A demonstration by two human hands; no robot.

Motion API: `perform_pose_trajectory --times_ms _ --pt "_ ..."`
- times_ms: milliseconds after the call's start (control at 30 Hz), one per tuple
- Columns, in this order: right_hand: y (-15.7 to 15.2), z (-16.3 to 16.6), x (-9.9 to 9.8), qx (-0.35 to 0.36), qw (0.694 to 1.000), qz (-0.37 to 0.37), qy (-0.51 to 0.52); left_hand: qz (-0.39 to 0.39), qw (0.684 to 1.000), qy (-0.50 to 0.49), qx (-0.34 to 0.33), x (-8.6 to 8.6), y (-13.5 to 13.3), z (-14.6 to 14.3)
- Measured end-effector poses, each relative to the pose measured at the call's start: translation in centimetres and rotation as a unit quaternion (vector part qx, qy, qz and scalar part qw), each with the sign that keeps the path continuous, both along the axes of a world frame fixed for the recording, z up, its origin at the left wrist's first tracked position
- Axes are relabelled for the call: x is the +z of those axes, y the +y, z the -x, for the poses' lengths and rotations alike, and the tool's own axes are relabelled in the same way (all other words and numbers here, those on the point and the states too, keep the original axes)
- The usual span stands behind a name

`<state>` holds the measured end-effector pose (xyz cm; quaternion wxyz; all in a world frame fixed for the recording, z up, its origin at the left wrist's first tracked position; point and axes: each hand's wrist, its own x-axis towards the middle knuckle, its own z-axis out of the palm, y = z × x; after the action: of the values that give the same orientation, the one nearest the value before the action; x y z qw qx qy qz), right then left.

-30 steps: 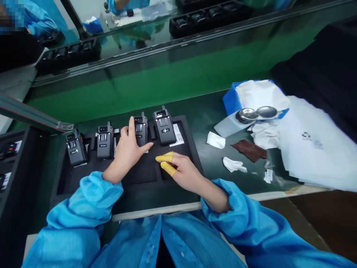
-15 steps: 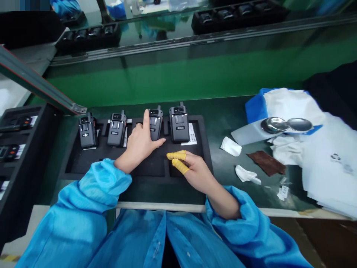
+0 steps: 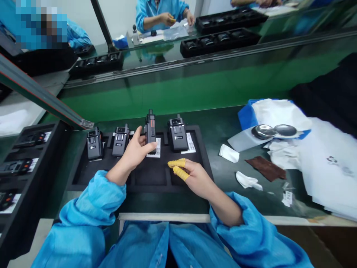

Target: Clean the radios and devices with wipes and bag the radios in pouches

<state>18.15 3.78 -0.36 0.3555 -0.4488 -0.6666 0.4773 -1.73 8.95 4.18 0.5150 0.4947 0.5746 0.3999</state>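
Note:
My left hand (image 3: 134,152) has its thumb and fingers around a black two-way radio (image 3: 150,130), turned so its side with an orange button faces me. This radio stands over a black foam tray (image 3: 152,176), with a white barcode label behind its lower end. To its right a radio marked Riton (image 3: 177,136) sits on the tray. Two more, a left radio (image 3: 95,145) and a middle radio (image 3: 121,142), are left of my hand. My right hand (image 3: 195,176), wearing yellow finger cots, hovers over the tray's right front, thumb slightly apart from the fingers, holding nothing visible.
Right of the tray lie white cloth pieces (image 3: 229,153), a brown cloth (image 3: 266,168), a blue bin (image 3: 247,114) and white bags (image 3: 331,163). Another tray of devices (image 3: 30,167) stands at left. Behind the green partition (image 3: 192,91), a co-worker (image 3: 157,16) sits near more trays.
My left hand has closed around the third radio and turned it from its back to its side, uncovering the label. My right hand stays nearly in place. The head view has tilted up.

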Motion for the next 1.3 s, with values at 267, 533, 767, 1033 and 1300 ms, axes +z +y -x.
perform_pose_trajectory --times_ms 267,533,767,1033,1300 --pt "-0.1 0.0 0.0 -0.003 1.000 -0.005 0.007 -0.046 0.997 0.009 -0.067 0.4 -2.0 -1.1" --pt "-0.2 0.0 0.0 -0.013 0.999 0.028 0.015 -0.110 0.907 0.406 0.029 0.0 0.4 -0.6" --pt "-0.1 -0.2 -0.3 -0.019 0.999 0.039 0.008 -0.119 0.901 0.413 0.053 -1.4 0.8 -0.3" --pt "-0.1 -0.2 -0.3 -0.022 0.999 0.044 0.007 -0.099 0.937 0.331 0.057 -1.4 -0.2 0.4" --pt "-0.2 -0.3 -0.1 -0.012 0.999 0.039 0.009 -0.118 0.932 0.339 0.054 -1.3 -0.5 0.0"
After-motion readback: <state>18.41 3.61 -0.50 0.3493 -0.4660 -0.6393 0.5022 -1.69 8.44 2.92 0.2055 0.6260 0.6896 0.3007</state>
